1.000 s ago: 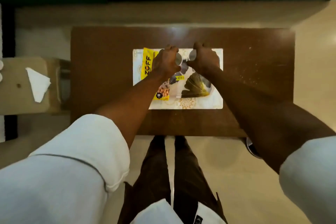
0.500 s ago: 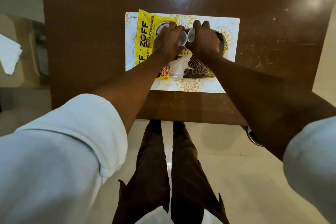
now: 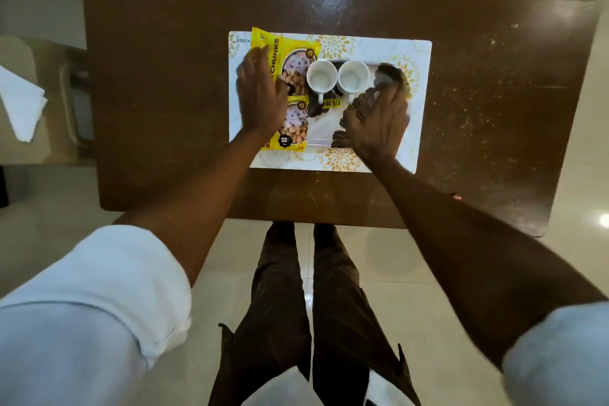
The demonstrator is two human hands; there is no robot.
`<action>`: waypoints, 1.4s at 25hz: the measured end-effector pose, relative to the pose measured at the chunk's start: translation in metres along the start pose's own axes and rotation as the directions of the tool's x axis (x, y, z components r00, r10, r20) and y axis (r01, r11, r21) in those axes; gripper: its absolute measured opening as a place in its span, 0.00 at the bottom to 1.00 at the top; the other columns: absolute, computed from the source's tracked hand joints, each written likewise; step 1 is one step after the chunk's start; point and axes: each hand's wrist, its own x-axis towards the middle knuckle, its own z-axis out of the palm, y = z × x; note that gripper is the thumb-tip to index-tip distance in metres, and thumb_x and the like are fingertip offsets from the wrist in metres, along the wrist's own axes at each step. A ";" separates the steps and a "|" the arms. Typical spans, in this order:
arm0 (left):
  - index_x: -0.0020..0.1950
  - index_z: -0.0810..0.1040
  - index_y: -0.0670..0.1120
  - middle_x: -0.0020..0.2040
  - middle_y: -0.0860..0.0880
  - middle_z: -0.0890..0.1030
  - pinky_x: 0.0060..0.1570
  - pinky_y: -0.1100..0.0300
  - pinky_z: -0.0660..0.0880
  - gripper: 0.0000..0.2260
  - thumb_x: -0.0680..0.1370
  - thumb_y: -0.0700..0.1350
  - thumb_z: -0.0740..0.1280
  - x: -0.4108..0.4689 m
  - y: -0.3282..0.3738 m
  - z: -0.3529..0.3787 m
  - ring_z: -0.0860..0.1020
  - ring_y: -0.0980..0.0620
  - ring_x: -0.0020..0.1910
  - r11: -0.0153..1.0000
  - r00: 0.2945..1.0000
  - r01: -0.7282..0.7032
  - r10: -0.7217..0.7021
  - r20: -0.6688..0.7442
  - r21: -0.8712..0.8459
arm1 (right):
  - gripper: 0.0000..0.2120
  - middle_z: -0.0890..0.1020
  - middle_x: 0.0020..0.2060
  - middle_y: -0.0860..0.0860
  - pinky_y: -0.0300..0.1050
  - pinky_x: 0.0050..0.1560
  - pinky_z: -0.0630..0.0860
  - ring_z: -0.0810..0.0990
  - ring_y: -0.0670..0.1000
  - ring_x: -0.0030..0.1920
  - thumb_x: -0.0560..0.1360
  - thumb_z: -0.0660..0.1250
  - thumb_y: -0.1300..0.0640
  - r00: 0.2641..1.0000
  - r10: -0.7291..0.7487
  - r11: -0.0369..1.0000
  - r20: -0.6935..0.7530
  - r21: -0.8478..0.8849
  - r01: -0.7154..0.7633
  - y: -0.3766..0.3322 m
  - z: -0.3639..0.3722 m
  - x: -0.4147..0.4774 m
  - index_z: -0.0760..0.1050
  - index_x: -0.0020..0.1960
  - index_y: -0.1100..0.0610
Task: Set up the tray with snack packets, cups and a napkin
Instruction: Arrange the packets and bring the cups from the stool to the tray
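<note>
Your tray (image 3: 379, 46), white with gold flower prints, lay in the middle of the brown surface (image 3: 494, 92). Two white cups (image 3: 321, 76) (image 3: 353, 76) stood upright side by side on it, rims almost touching and handles turned toward you. To their left lay a large yellow packet (image 3: 286, 49), with a small yellow packet (image 3: 293, 128) overlapping its near end. A dark packet (image 3: 390, 72) lay to the right of the cups.

Your left hand (image 3: 260, 99) lay flat over the large yellow packet, its grip spread with straight fingers and holding nothing. Your right hand (image 3: 379, 125) was over the near part of the dark packet, its grip also spread, fingers loosely extended. That hand was blurred, so you could not tell whether it touched the packet.

The napkin (image 3: 23, 105) lay folded on a side stand (image 3: 49, 148) off the left end of the surface, well apart from the tray.
</note>
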 end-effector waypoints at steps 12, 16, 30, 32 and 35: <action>0.55 0.85 0.37 0.53 0.38 0.86 0.55 0.56 0.79 0.08 0.79 0.39 0.71 0.017 -0.043 0.015 0.84 0.44 0.54 0.785 0.876 0.459 -0.479 0.062 -0.417 | 0.06 0.80 0.32 0.53 0.42 0.30 0.78 0.80 0.43 0.25 0.76 0.73 0.67 0.786 0.098 0.780 0.611 0.443 -0.442 -0.050 0.071 -0.005 0.76 0.48 0.62; 0.55 0.84 0.40 0.53 0.41 0.85 0.50 0.56 0.79 0.07 0.79 0.39 0.72 0.010 -0.037 0.018 0.84 0.45 0.51 0.754 0.856 0.477 -0.515 0.043 -0.451 | 0.02 0.83 0.40 0.67 0.59 0.42 0.83 0.85 0.59 0.39 0.77 0.70 0.70 0.794 0.153 0.779 0.589 0.422 -0.463 -0.037 0.068 -0.003 0.79 0.46 0.69; 0.57 0.83 0.37 0.48 0.38 0.84 0.46 0.56 0.74 0.13 0.77 0.43 0.75 0.009 -0.043 -0.023 0.78 0.50 0.41 0.755 0.874 0.464 -0.476 0.100 -0.463 | 0.12 0.84 0.51 0.67 0.64 0.55 0.81 0.84 0.67 0.53 0.80 0.72 0.55 0.814 0.177 0.825 0.554 0.367 -0.430 -0.050 0.044 -0.007 0.78 0.47 0.65; 0.59 0.82 0.37 0.53 0.38 0.84 0.51 0.55 0.74 0.13 0.79 0.44 0.73 0.007 -0.040 -0.056 0.81 0.44 0.49 0.831 0.911 0.410 -0.390 0.132 -0.377 | 0.18 0.84 0.53 0.67 0.56 0.55 0.79 0.83 0.65 0.55 0.83 0.65 0.48 0.833 0.151 0.940 0.532 0.183 -0.287 -0.051 0.017 -0.007 0.78 0.48 0.64; 0.65 0.80 0.39 0.63 0.37 0.80 0.63 0.54 0.70 0.17 0.80 0.46 0.71 0.011 -0.030 -0.134 0.77 0.39 0.66 0.967 0.948 0.236 -0.209 0.240 -0.091 | 0.24 0.82 0.57 0.68 0.57 0.59 0.77 0.81 0.67 0.61 0.86 0.59 0.49 0.843 0.069 0.996 0.534 0.005 -0.085 -0.051 -0.047 -0.004 0.78 0.58 0.71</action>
